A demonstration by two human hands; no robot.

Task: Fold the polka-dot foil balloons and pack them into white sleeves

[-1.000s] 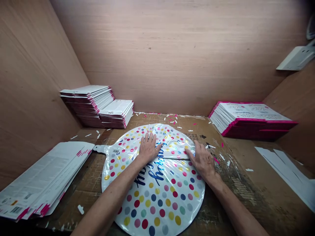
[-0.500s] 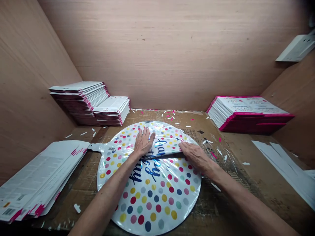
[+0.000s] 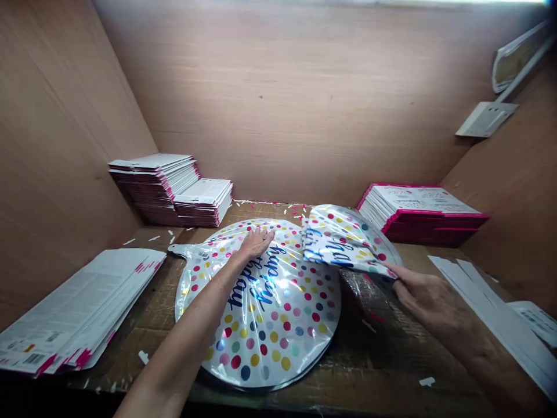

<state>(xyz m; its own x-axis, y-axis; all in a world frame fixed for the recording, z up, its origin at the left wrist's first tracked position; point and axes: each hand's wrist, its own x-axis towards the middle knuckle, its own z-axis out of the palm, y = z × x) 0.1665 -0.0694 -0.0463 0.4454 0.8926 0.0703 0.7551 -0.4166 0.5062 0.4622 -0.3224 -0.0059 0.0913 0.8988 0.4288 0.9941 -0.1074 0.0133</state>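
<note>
A flat round foil balloon (image 3: 278, 342) with coloured dots and blue lettering lies on the cardboard-covered table, its tail pointing left. My left hand (image 3: 257, 242) rests on its upper part, fingers extended. At the right, my right hand (image 3: 411, 287) pinches the edge of a folded dotted balloon (image 3: 348, 238), which is raised and partly overlaps the flat one. More foil edges show beneath the flat balloon at its lower right.
White and pink card stacks stand at the back left (image 3: 152, 188) and back right (image 3: 430, 226). Printed cards (image 3: 82, 302) fan out at the left. White strips (image 3: 491, 307) lie at the right, below a wall socket (image 3: 487, 119). Paper scraps are scattered about.
My right hand has moved right, drawing the folded balloon off the flat one. My left hand stays on the upper part of the balloon. The view has shifted slightly.
</note>
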